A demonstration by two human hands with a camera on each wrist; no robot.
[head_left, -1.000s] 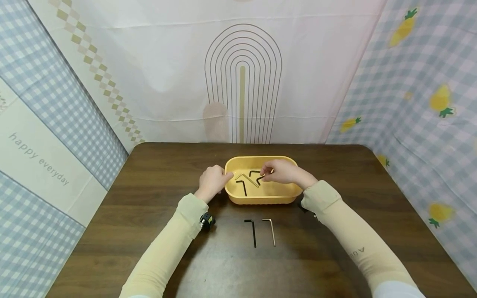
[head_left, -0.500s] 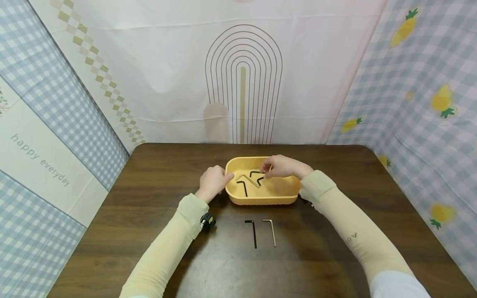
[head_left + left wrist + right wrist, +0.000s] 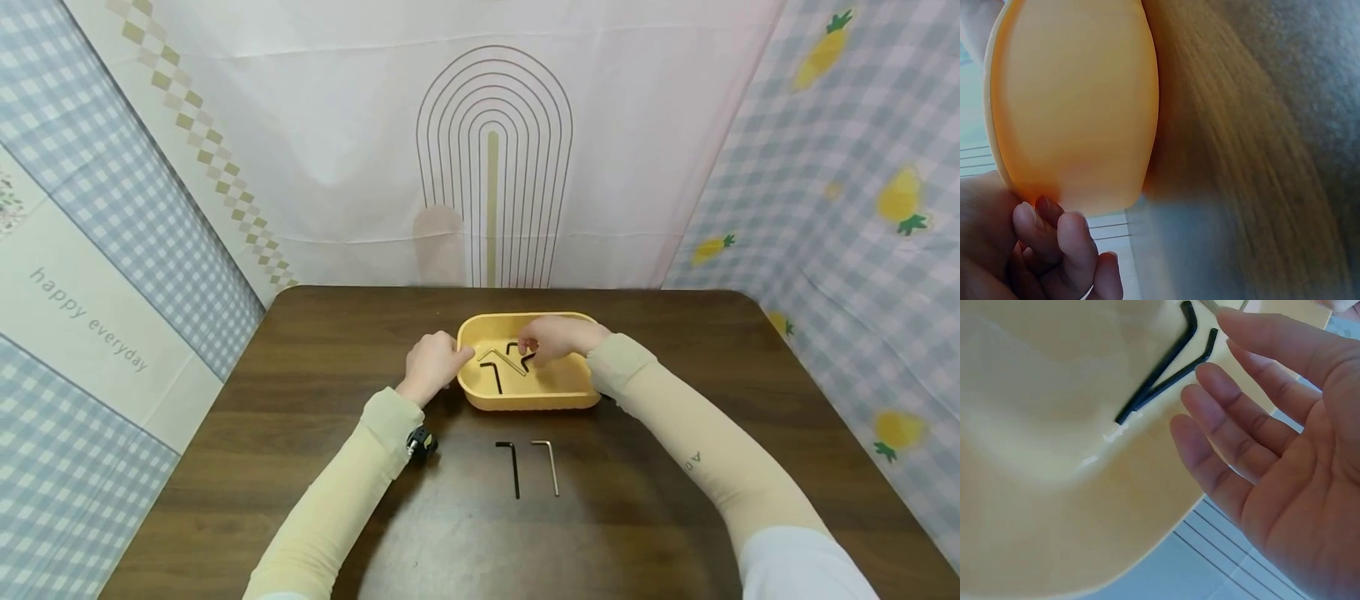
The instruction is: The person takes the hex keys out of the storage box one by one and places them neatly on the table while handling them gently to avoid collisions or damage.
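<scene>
A yellow oblong bin (image 3: 525, 402) stands on the table, and my left hand (image 3: 433, 367) grips its left end, thumb over the rim. In the left wrist view the fingers (image 3: 1075, 240) curl under the bin's end. Inside lie several L-shaped hex keys: a black one (image 3: 496, 377) at left, a pale metal one (image 3: 508, 361) in the middle, and two black ones (image 3: 1160, 369) nearer my right hand (image 3: 558, 335). That hand is inside the bin with loosely bent, spread fingers. Nothing shows between them; the thumb tip is near a pale key.
Two more hex keys lie side by side in front of the bin, a black one (image 3: 515, 471) and a pale metal one (image 3: 552, 468). The brown wooden table (image 3: 337, 333) backs onto a hanging cloth (image 3: 337, 167).
My right hand has shifted slightly left and farther into the bin, after rising a little back from the black keys. The left hand keeps its grip on the bin.
</scene>
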